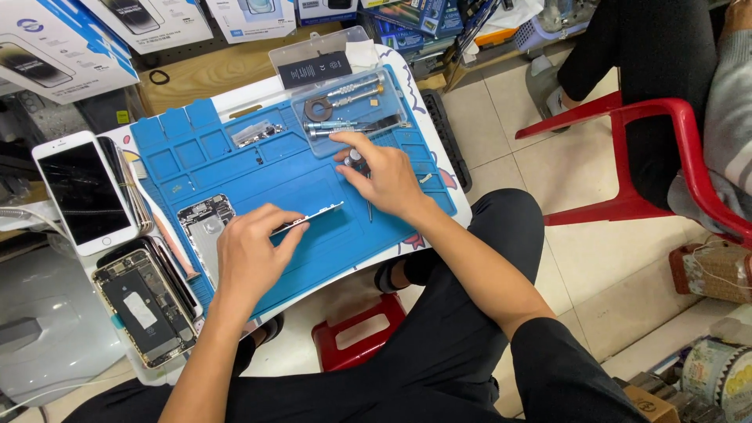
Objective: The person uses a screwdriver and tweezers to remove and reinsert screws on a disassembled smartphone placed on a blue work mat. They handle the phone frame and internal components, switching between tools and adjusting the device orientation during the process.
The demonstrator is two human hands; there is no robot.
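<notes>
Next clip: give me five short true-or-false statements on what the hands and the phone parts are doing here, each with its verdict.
1. The left hand holds a thin phone panel on edge over the blue work mat. True.
2. The right hand grips a hammer. False: it holds a small screwdriver.
3. A white smartphone lies face up left of the mat. True.
4. The clear tool tray is empty. False: it holds screwdrivers and a round part.
5. The opened phone body lies in the tray. False: it lies on the table's near left corner.
</notes>
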